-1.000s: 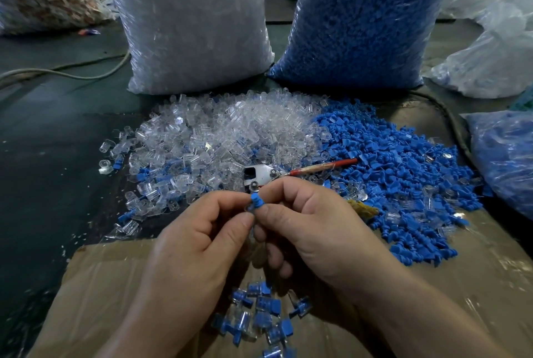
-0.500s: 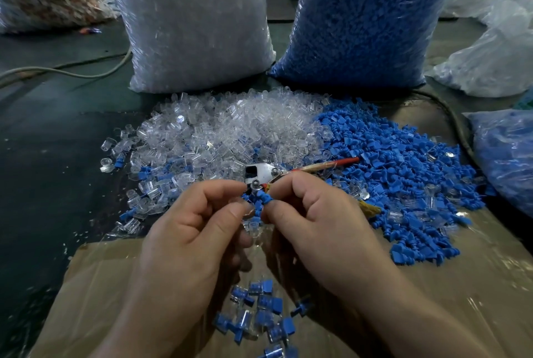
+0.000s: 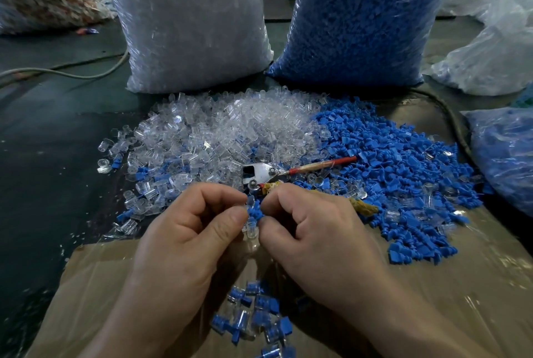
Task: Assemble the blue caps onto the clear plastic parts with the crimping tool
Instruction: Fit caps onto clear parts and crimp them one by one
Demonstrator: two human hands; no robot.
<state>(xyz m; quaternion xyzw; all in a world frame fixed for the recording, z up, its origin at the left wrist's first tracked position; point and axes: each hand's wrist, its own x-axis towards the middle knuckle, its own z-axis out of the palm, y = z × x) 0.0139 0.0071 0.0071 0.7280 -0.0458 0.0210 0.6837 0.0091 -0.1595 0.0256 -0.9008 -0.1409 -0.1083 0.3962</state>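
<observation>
— L hand (image 3: 190,239) thumb+index pinch small clear plastic part (image 3: 250,233); R hand (image 3: 317,239) pinches small blue plastic cap (image 3: 255,211) sitting atop it, over brown cardboard sheet (image 3: 461,285).
— Tool?
— Metal-headed red-handled crimping tool (image 3: 259,173) lies untouched on loose pcs pile (image 3: 219,138), just behind both hands.

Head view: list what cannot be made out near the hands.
- Head view: how deep the small blue plastic cap sits in the clear plastic part; the left hand and right hand cover the joint.
- Head view: the lower handle of the red-handled metal crimping tool; the right hand partly hides it.
- Head view: the pile of assembled blue-and-clear pieces; the bottom edge cuts it off.
</observation>
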